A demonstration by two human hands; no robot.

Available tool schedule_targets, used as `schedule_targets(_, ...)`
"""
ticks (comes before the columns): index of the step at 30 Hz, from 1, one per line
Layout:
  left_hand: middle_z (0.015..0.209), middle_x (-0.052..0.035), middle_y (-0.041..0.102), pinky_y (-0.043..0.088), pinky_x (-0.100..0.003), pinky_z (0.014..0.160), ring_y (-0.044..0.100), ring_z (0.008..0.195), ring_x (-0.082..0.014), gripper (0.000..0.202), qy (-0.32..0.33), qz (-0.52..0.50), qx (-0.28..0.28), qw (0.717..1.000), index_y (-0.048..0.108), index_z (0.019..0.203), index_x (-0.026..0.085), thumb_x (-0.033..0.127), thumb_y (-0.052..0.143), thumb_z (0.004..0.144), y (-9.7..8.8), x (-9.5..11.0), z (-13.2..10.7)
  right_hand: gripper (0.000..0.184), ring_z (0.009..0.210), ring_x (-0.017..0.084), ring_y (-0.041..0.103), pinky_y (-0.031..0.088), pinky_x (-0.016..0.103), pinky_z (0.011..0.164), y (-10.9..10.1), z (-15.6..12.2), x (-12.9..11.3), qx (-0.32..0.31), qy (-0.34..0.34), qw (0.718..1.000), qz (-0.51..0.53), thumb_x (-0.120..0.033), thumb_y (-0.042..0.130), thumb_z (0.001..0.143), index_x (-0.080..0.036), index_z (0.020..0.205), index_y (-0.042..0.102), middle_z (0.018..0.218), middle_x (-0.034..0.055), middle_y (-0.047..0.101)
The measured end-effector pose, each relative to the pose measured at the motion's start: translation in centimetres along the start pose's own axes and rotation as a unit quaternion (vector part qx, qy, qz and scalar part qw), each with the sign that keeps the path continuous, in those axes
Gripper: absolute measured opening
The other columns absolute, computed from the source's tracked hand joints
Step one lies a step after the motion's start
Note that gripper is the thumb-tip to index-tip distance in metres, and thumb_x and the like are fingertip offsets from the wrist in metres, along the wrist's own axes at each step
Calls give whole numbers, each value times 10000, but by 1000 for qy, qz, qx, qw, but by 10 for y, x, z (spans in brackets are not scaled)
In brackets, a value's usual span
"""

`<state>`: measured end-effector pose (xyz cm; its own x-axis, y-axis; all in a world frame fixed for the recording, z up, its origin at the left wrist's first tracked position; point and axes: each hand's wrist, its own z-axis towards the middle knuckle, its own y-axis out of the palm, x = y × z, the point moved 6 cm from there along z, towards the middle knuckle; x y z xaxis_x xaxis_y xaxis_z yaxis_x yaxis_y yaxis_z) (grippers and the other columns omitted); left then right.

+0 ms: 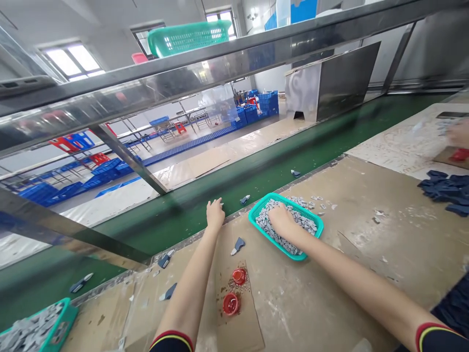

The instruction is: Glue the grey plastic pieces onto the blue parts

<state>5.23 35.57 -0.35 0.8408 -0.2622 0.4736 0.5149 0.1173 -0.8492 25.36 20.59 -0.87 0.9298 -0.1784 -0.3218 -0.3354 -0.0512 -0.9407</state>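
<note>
My left hand (pixel 215 214) rests flat at the bench edge beside the green conveyor belt, holding nothing. My right hand (pixel 281 220) presses into grey-blue small parts (pixel 282 232) heaped in a teal plastic basket (pixel 289 246), its fingers buried, so any grip is hidden. Spilled parts (pixel 302 201) lie past the basket's far rim. Between my forearms, a cardboard sheet (pixel 238 313) carries two red caps (pixel 239 276) with red-brown residue around them. A blue-and-grey piece (pixel 238 246) lies near my left hand.
Several similar pieces lie on the belt and bench. A second teal basket (pixel 36 328) of parts sits at lower left. A co-worker's hand (pixel 458 133) works at right, near a dark blue pile (pixel 445 190). A steel shelf rail (pixel 183 66) crosses above, with a green basket (pixel 188 38) on it.
</note>
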Motion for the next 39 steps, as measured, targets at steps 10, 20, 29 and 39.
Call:
schedule_targets(10,1265,-108,504,354,-516,975,461,1171,-261,359,57,74,-28,995,558,1141,163,376,542,853,49,59,-8,222,813,200,587,385,271,677,-27,-37,-5,56,-44,994,88,-156,368,912,-135,911,590,858,113,646)
schedule_targets(20,1086,-93,617,450,-433,895,579,1006,-206,268,17,-159,-43,986,604,1023,145,347,548,856,-8,36,-41,302,725,181,638,482,285,682,2,-80,-33,-1,-74,831,551,-412,699,685,-154,840,677,788,65,699)
schedule_targets(29,1090,-126,666,468,-373,905,605,1053,-231,319,-93,-441,45,891,587,986,176,398,643,764,-122,-9,-208,366,616,183,624,457,273,571,69,-101,-65,-66,-46,811,579,-471,727,638,-130,756,666,667,76,687)
schedule_targets(39,904,-55,706,527,-200,742,661,854,-138,370,-343,-606,259,669,642,856,163,248,830,550,-89,-48,-330,330,639,198,644,458,278,578,74,-103,-74,-86,-29,810,579,-435,738,629,-119,693,663,704,110,708)
